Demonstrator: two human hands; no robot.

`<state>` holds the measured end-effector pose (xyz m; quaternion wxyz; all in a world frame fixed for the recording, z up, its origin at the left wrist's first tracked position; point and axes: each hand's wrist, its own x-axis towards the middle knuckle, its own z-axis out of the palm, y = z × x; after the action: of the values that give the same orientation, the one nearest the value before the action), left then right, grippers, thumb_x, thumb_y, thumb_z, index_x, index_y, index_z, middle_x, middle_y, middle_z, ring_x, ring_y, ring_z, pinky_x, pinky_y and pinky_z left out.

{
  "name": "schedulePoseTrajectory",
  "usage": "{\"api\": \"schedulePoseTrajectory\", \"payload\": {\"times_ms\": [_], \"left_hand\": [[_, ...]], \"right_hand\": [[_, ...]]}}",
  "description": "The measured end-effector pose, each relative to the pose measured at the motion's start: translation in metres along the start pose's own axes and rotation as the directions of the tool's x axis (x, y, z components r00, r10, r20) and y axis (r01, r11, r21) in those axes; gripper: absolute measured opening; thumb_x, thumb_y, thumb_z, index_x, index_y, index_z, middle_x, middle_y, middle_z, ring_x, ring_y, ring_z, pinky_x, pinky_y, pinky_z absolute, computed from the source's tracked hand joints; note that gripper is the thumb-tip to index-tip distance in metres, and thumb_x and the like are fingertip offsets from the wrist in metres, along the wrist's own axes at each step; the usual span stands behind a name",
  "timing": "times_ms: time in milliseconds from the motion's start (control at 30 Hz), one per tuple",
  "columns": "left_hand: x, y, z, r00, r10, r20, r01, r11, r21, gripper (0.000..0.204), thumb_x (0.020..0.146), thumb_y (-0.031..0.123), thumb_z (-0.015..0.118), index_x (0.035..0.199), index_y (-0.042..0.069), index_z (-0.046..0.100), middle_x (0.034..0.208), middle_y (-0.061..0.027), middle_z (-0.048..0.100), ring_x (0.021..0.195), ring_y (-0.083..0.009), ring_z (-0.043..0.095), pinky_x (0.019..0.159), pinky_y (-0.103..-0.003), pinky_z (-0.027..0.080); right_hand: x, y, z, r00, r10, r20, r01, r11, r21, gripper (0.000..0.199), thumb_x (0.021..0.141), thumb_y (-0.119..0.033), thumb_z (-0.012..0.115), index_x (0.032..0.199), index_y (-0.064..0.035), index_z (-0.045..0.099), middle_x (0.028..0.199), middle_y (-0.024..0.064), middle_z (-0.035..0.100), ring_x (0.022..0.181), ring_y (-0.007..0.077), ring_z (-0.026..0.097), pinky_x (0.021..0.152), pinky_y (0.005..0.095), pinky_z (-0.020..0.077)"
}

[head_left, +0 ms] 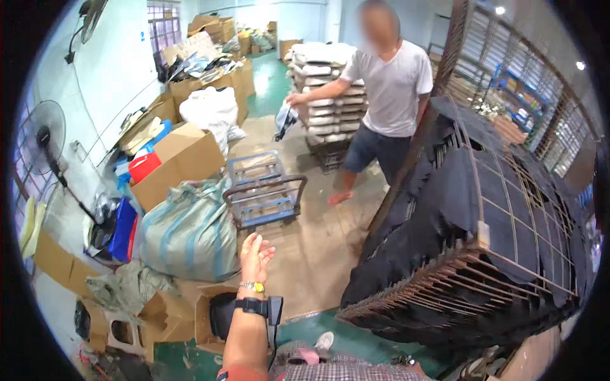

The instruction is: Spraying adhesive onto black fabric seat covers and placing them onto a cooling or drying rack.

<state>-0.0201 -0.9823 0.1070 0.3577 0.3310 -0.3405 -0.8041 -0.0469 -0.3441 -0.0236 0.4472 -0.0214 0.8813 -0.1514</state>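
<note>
My left hand (257, 255) reaches forward from the lower edge, with a yellow-faced watch (256, 287) and a black strap device (260, 307) on the wrist. Its fingers are loosely bent and apart, with nothing seen in them. Just beyond the fingertips is a blue-grey platform trolley (264, 206) with a dark push handle; I cannot tell whether they touch. Left of the hand bulges a white woven sack (190, 232) with pale blue stripes. My right hand is out of view.
At right stands a large rusty rack (502, 254) hung with black sheets. Beyond it, a person (393, 89) holds a cloth-like bundle (285, 120) beside stacked white sacks (324, 95). Cardboard boxes (181, 165) and a standing fan (47, 136) line the left wall.
</note>
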Motion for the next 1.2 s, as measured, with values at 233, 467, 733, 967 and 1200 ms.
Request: {"api": "schedulePoseTrajectory", "payload": {"times_ms": [233,467,733,967,1200], "left_hand": [[0.049,-0.004,-0.017,0.997,-0.03,-0.07,0.034,0.997,0.068,0.051,0.084,0.029,0.068,0.125,0.009,0.044,0.102,-0.009,0.056,0.079,-0.0191,0.059,0.067,-0.032,0.05],[0.119,0.044,0.077,0.966,0.205,0.156,-0.241,0.932,0.272,0.068,0.087,0.04,0.062,0.139,0.007,0.033,0.124,-0.0036,0.048,0.103,-0.0147,0.049,0.084,-0.031,0.041],[0.224,0.05,0.219,0.903,0.207,0.377,-0.33,0.895,0.299,0.062,0.077,0.036,0.073,0.118,-0.005,0.053,0.107,-0.0153,0.062,0.095,-0.0191,0.06,0.081,-0.034,0.046],[0.174,0.052,0.183,0.899,0.12,0.421,-0.065,0.988,-0.143,0.027,0.085,0.001,0.055,0.112,0.002,0.055,0.1,-0.0075,0.064,0.086,-0.0204,0.064,0.072,-0.036,0.054],[0.067,0.008,0.024,0.894,-0.227,0.388,0.22,0.974,0.062,0.034,0.088,0.011,0.06,0.12,0.002,0.054,0.112,-0.0075,0.062,0.098,-0.0181,0.061,0.085,-0.036,0.051]], "right_hand": [[0.114,-0.031,-0.017,0.991,-0.133,-0.02,0.132,0.99,-0.043,0.058,0.081,-0.036,0.064,0.13,-0.009,0.049,0.126,0.0148,0.05,0.116,0.0275,0.045,0.094,0.0362,0.0397],[0.171,-0.081,-0.03,0.975,-0.184,-0.121,0.181,0.983,-0.04,0.057,0.081,-0.032,0.065,0.129,-0.008,0.049,0.121,0.0141,0.052,0.111,0.0265,0.048,0.091,0.0362,0.0421],[0.188,-0.128,-0.033,0.949,-0.194,-0.247,0.191,0.981,-0.035,0.056,0.08,-0.028,0.067,0.129,-0.0068,0.05,0.117,0.0134,0.055,0.106,0.0253,0.052,0.087,0.0362,0.0449],[0.193,-0.126,-0.001,0.934,-0.185,-0.307,0.185,0.982,-0.029,0.055,0.079,-0.024,0.069,0.128,-0.0058,0.05,0.112,0.0127,0.058,0.102,0.0243,0.056,0.083,0.0362,0.0473],[0.208,-0.15,0.051,0.928,-0.359,-0.099,0.334,0.92,-0.205,0.055,0.079,-0.02,0.07,0.128,-0.0048,0.05,0.108,0.0121,0.061,0.097,0.0232,0.059,0.079,0.0361,0.0497]]}}
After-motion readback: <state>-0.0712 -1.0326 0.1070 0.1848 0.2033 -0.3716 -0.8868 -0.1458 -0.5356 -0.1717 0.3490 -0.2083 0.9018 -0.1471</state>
